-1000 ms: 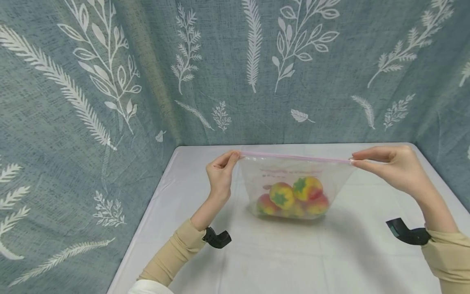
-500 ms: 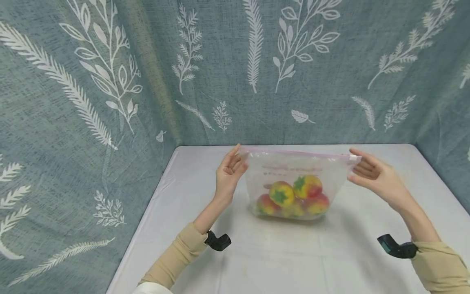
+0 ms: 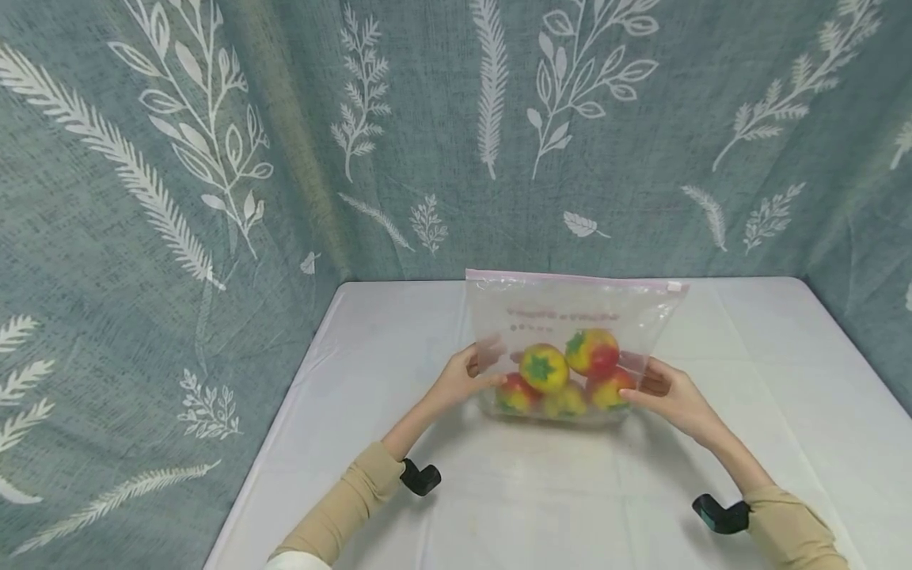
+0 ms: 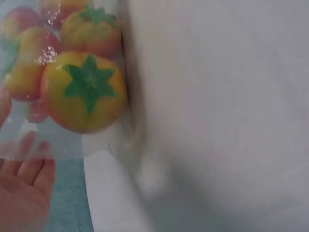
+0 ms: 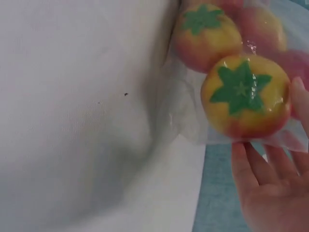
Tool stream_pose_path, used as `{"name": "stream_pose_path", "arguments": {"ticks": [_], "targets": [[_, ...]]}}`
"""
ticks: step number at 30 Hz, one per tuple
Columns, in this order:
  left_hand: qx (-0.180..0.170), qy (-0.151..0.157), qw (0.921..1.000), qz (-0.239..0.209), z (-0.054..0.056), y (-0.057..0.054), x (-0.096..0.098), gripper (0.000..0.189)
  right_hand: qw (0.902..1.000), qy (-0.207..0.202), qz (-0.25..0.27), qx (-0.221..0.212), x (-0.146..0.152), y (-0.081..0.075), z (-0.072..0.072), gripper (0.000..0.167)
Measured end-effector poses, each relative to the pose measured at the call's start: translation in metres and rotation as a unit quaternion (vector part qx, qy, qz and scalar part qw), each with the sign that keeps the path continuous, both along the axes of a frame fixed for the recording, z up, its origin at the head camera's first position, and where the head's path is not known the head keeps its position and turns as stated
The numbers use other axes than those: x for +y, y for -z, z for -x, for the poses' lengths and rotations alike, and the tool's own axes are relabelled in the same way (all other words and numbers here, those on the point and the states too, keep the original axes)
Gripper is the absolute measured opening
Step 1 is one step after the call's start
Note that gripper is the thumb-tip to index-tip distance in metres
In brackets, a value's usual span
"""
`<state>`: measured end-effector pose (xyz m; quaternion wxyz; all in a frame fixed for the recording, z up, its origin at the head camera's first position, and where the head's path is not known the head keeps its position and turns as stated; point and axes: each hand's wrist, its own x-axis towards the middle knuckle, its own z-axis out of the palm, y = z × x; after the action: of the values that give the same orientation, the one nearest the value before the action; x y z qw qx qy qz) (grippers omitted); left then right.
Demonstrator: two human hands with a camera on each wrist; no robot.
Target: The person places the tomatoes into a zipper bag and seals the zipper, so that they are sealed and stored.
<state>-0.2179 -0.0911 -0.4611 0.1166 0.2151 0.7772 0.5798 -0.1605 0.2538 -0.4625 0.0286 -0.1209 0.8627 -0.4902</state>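
Note:
A clear zip bag point(image 3: 492, 305) stands upright at the middle of the table, its pink zip along the top and a white slider point(image 3: 675, 286) at the right end. Inside lie several round yellow-and-red fruits point(image 3: 545, 368) with green star-shaped leaf caps. My left hand point(image 3: 456, 385) holds the bag's lower left side, thumb in front and fingers behind, showing through the plastic. On the lower right side my right hand point(image 3: 673, 400) grips likewise, thumb over a fruit. Each wrist view shows a capped fruit point(image 5: 241, 96) close to the bag's edge.
A white cloth covers the table point(image 3: 527, 507). Blue-green curtains point(image 3: 442, 119) with white leaf prints hang behind it and at both sides. A black wrist camera point(image 3: 420, 477) sits on each forearm.
Both hands have left the zip at the top corners and come down to the bag's lower sides. The bag's top now stands higher, and the right arm has swung inward.

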Motion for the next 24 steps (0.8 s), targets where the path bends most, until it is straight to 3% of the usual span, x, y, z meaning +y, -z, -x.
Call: {"name": "stream_pose_path", "arguments": {"ticks": [3,5,8,10,13,16,20,24], "targets": [[0.002,0.001,0.9999,-0.012,-0.004,-0.003,0.003,0.059,0.9998,0.013,-0.009,0.015,-0.001,-0.006,-0.004,0.057],[-0.016,0.004,0.9998,-0.006,-0.010,-0.013,0.004,0.056,0.9999,0.009,-0.011,0.007,-0.001,-0.013,-0.009,0.055],[-0.084,0.018,0.9961,0.019,-0.017,-0.023,0.003,0.051,0.9987,-0.003,-0.017,-0.049,0.001,-0.022,-0.014,0.055],[-0.140,0.024,0.9889,0.045,-0.022,-0.024,0.001,0.051,0.9939,-0.016,-0.012,-0.109,0.002,-0.021,-0.016,0.057],[-0.212,0.028,0.9749,0.063,-0.024,-0.008,0.000,0.052,0.9808,-0.026,-0.004,-0.193,0.002,-0.008,-0.017,0.063],[-0.262,0.014,0.9640,0.043,-0.026,0.008,0.001,0.054,0.9698,-0.020,0.009,-0.243,0.001,0.007,-0.017,0.067],[-0.246,-0.017,0.9678,0.051,-0.027,0.018,0.004,0.052,0.9684,0.010,0.001,-0.249,0.000,0.018,-0.017,0.070],[-0.165,-0.045,0.9774,0.125,-0.027,0.019,0.007,0.053,0.9722,0.035,-0.034,-0.229,-0.002,0.019,-0.018,0.074]]}}
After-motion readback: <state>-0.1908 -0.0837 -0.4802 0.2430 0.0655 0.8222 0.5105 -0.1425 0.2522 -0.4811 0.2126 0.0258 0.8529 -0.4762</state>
